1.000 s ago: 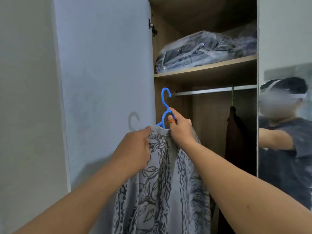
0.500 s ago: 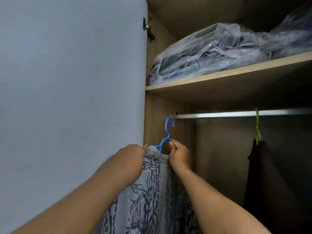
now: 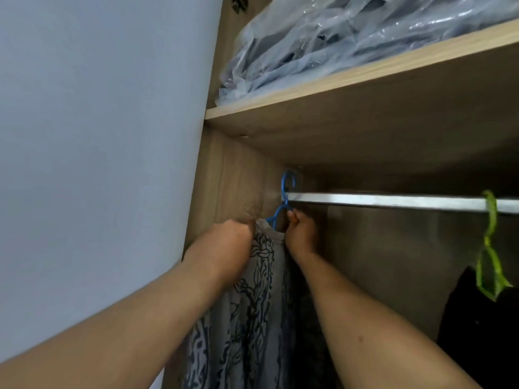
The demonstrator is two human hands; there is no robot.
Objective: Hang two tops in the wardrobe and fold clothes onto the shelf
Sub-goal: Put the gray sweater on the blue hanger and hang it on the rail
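wardrobe door [image 3: 98, 136] open at left | left hand [image 3: 229, 242] fingers gripping patterned grey top [image 3: 252, 318] at shoulder | blue hanger [image 3: 285, 197] hook over left end of metal rail [image 3: 393, 200], top hanging from it | right hand [image 3: 302, 234] fingers pinching hanger neck | bagged clothes [image 3: 351, 37] on shelf [image 3: 351, 82] above | green hanger [image 3: 490, 248] with dark garment [image 3: 483, 332] on rail, far right

Dim, soft-focus view; deep shadow under the shelf [image 3: 365, 77]

Grey leaf-print top [image 3: 252, 318] on blue hanger [image 3: 282, 203] at rail [image 3: 393, 200]
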